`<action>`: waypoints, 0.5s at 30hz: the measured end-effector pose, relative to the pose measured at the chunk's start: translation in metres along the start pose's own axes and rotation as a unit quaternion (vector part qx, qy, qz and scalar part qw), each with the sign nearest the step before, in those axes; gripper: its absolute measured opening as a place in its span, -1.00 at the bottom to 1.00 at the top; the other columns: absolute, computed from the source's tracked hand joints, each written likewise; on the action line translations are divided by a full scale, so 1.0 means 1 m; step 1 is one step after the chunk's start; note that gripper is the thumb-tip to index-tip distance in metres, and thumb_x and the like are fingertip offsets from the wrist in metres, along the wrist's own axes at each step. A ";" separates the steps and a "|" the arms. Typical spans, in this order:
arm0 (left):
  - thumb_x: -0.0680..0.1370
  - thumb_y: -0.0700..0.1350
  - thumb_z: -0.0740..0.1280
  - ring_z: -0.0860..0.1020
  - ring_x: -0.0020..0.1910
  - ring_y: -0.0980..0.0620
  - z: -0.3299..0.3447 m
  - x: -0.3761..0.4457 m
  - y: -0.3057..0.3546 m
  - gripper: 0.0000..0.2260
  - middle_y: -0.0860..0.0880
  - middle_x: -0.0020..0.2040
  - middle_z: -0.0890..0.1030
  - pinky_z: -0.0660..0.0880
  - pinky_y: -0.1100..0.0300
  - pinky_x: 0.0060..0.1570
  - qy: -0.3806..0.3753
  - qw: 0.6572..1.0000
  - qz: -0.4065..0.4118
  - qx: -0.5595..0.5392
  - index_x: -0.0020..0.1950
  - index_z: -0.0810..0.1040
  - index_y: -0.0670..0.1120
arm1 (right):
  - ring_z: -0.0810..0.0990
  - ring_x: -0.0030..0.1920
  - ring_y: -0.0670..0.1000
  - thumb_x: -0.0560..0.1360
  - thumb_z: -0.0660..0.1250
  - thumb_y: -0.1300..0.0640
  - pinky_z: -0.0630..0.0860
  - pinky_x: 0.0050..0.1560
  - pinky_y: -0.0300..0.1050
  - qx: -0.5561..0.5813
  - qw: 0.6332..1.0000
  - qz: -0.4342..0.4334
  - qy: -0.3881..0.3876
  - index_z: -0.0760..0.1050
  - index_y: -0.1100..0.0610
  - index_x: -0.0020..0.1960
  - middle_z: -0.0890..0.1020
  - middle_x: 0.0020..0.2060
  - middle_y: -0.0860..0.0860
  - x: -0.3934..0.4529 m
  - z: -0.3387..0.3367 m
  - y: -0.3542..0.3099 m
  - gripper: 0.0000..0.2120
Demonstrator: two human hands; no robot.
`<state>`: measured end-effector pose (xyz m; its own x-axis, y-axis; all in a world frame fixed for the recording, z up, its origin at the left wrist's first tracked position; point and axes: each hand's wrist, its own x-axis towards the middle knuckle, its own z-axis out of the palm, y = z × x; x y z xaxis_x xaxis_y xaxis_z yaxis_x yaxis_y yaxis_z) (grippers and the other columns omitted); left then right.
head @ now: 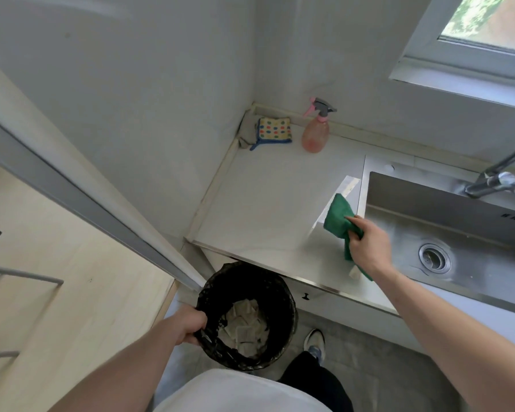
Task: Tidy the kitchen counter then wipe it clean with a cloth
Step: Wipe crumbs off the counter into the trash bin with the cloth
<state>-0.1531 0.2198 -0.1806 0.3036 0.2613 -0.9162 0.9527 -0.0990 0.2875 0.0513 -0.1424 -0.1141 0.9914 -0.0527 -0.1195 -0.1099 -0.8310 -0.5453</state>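
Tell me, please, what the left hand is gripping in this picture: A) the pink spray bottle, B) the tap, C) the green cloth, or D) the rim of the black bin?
D: the left hand curls round the rim of the black bin, held below the counter edge.

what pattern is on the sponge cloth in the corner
Coloured dots on pale yellow, blue edging; head view.

One green cloth (338, 217) at three o'clock on the counter (265, 203). One spray bottle (315, 133) at twelve. One dotted sponge cloth (274, 129) at eleven. One black bin (247, 315) at six, holding several paper scraps (244, 327). One sink (446, 233).
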 end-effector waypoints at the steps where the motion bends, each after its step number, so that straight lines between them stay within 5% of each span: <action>1: 0.46 -0.45 0.19 0.71 -0.19 -0.27 0.000 0.001 0.000 -0.83 -0.30 -0.03 0.64 0.68 -0.16 -0.13 -0.001 1.000 0.000 0.005 -0.04 0.50 -0.29 | 0.53 0.35 0.09 0.58 0.31 0.17 0.49 0.26 -0.03 -0.021 0.999 -0.004 -0.028 0.57 -0.06 0.36 0.52 0.41 -0.09 0.002 0.004 0.003 -0.62; 4: 0.46 -0.45 0.19 0.72 -0.19 -0.26 0.000 0.002 0.001 -0.82 -0.30 -0.02 0.63 0.68 -0.15 -0.15 -0.003 1.000 -0.001 0.009 -0.02 0.50 -0.28 | 0.47 0.41 0.10 0.58 0.36 0.00 0.45 0.34 0.00 -0.082 0.986 -0.014 -0.143 0.52 0.00 0.42 0.39 0.52 0.00 -0.005 0.024 0.006 -0.58; 7: 0.44 -0.45 0.20 0.73 -0.21 -0.24 -0.001 0.004 0.001 -0.75 -0.30 -0.02 0.65 0.69 -0.15 -0.15 -0.008 1.000 -0.005 0.015 0.07 0.51 -0.32 | 0.36 0.49 0.10 0.53 0.35 -0.19 0.42 0.40 0.06 -0.099 0.982 0.027 -0.156 0.37 0.00 0.53 0.32 0.55 0.03 -0.012 0.042 0.006 -0.38; 11: 0.44 -0.44 0.21 0.73 -0.21 -0.23 -0.003 0.003 0.003 -0.72 -0.29 -0.02 0.66 0.69 -0.13 -0.15 -0.010 1.000 -0.006 0.026 0.12 0.52 -0.33 | 0.40 0.36 0.21 0.59 0.30 -0.11 0.50 0.24 0.12 -0.165 0.978 0.034 -0.126 0.28 0.01 0.55 0.38 0.45 0.08 -0.013 0.055 0.003 -0.42; 15: 0.44 -0.44 0.22 0.73 -0.22 -0.23 -0.003 0.002 0.003 -0.71 -0.29 -0.01 0.65 0.69 -0.12 -0.18 -0.007 0.999 -0.005 0.033 0.14 0.51 -0.34 | 0.45 0.17 0.20 0.60 0.29 0.00 0.53 0.06 0.09 -0.190 0.974 0.039 -0.115 0.49 0.00 0.39 0.46 0.22 0.09 -0.010 0.062 0.006 -0.63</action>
<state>-0.1497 0.2235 -0.1811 0.2941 0.2484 -0.9229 0.9522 -0.1590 0.2607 0.0363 -0.1126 -0.1673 0.9344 -0.0339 -0.3545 -0.1063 -0.9766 -0.1869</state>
